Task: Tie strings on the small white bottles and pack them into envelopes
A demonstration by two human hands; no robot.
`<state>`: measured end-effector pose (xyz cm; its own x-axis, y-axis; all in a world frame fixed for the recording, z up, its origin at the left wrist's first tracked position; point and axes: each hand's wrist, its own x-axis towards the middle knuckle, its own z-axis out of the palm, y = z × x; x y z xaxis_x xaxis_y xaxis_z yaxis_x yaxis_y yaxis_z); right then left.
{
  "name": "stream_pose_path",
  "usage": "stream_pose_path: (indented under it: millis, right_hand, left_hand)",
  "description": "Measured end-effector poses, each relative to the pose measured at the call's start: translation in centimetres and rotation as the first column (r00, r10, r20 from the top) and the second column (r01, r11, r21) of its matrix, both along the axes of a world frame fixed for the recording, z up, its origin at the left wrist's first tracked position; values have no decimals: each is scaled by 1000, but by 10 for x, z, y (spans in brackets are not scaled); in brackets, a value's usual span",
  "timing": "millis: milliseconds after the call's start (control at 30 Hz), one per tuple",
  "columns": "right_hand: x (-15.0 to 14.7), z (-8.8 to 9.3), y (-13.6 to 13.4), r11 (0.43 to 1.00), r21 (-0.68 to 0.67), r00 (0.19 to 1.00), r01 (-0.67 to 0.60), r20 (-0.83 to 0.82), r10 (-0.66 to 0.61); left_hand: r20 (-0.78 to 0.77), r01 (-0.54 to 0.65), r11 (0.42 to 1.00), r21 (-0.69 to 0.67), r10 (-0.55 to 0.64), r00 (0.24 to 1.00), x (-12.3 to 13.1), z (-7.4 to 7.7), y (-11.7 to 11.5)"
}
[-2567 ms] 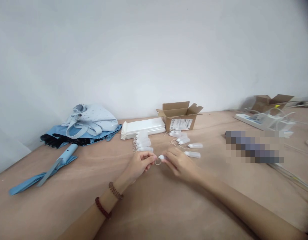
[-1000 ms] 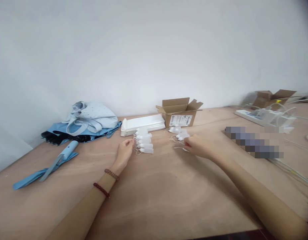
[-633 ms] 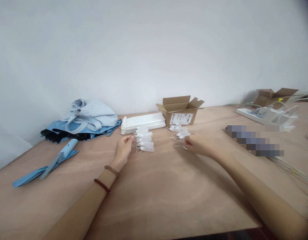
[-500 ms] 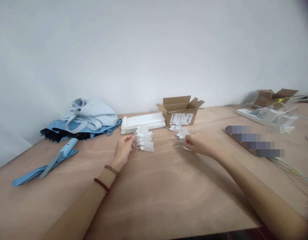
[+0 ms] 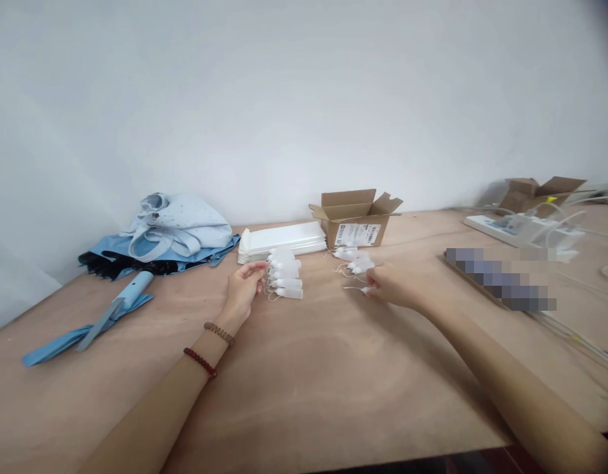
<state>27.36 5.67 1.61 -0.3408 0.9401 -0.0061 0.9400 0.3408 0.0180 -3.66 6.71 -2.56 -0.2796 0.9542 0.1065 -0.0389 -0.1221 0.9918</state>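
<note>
My left hand (image 5: pixel 242 291) lies on the wooden table (image 5: pixel 304 388), fingers loosely bent and apart, its tips touching the strings of a neat row of small white capped pieces (image 5: pixel 286 275). Nothing shows inside that hand. My right hand (image 5: pixel 393 286) is closed in a pinch on one small white piece with a string (image 5: pixel 367 289). It is at the near edge of a loose pile of the same white pieces (image 5: pixel 356 259). That pile lies in front of an open cardboard box (image 5: pixel 356 220).
A flat stack of white packets (image 5: pixel 282 240) lies behind the row. A light blue bag on a folded blue umbrella (image 5: pixel 172 237) sits at the back left, with a blue sleeve (image 5: pixel 86 329) nearer. At the right are a power strip (image 5: pixel 516 230), cables and another box (image 5: pixel 538 191).
Both hands held one white piece between them earlier. My left hand has since moved to the row on the left, and my right hand has reached to the pile and pinched another piece.
</note>
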Motion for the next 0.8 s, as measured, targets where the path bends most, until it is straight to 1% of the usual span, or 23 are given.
stream_pose_path:
  millis: [67,167,300,367,400,467,500,533,567,633,700,733,800]
  right_hand:
    - [0,2,-1,1000,4,1000,9,0,-9]
    - [2,3,-4,1000,-9,1000,-1,14,1]
    - [2,0,-6,999,-39,1000,-29,-12,28]
    - [-1,-2,-7,999,-29,999,-41,-35,40]
    - [-4,-3,-8,998,-22,997,-54,-47,53]
    - [-10,-2,-10,996,-2,992,-93,-90,92]
    - [-14,-2,-12,993,12,986,-121,-117,121]
    - [-18,-1,-14,989,33,977,-146,-154,149]
    - [-23,-1,-17,981,60,963,-182,-191,190]
    - [-30,-1,-22,959,101,924,-263,-260,281]
    - [-36,-1,-26,942,120,886,-315,-318,337]
    - [-39,-1,-28,935,126,868,-332,-346,355]
    - [-44,-2,-32,919,131,824,-372,-409,392]
  left_hand:
    - [-6,-19,1000,1,19,1000,-1,0,0]
    - [-39,-78,997,-6,77,996,-3,-1,0]
    - [-108,-148,989,-1,147,983,-2,0,-3]
    - [-165,-151,988,36,155,974,4,2,-8]
    - [-191,-133,989,57,141,971,8,4,-12]
    - [-225,-40,996,80,57,973,19,8,-21]
    - [-219,32,997,68,-17,976,25,9,-26]
    - [-213,126,991,42,-114,970,31,10,-31]
    - [-198,225,974,-3,-221,955,37,10,-36]
    - [-143,368,927,-77,-375,916,47,9,-43]
    - [-102,437,893,-108,-447,889,53,7,-46]
    - [-96,449,887,-106,-458,884,55,6,-47]
    - [-96,437,895,-92,-445,890,56,4,-48]
